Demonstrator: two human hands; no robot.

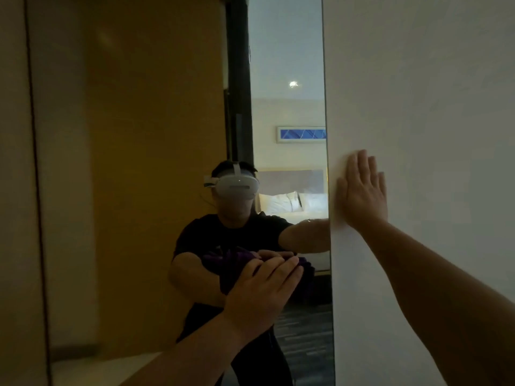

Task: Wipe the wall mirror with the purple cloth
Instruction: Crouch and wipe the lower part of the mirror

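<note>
The tall wall mirror [156, 121] fills the left and middle of the view and reflects a person wearing a headset. My left hand [262, 291] lies flat against the glass low in the mirror and presses the purple cloth [306, 270] onto it. Most of the cloth is hidden under my palm; dark purple folds show beside my fingers and in the reflection. My right hand [362, 190] rests flat with fingers spread on the white wall [432, 93], just right of the mirror's edge, holding nothing.
The mirror's right edge [327, 162] meets the white wall. A beige panel [14, 190] borders the mirror on the left. In the reflection I see a wooden door, a bed with white pillows and a framed blue picture.
</note>
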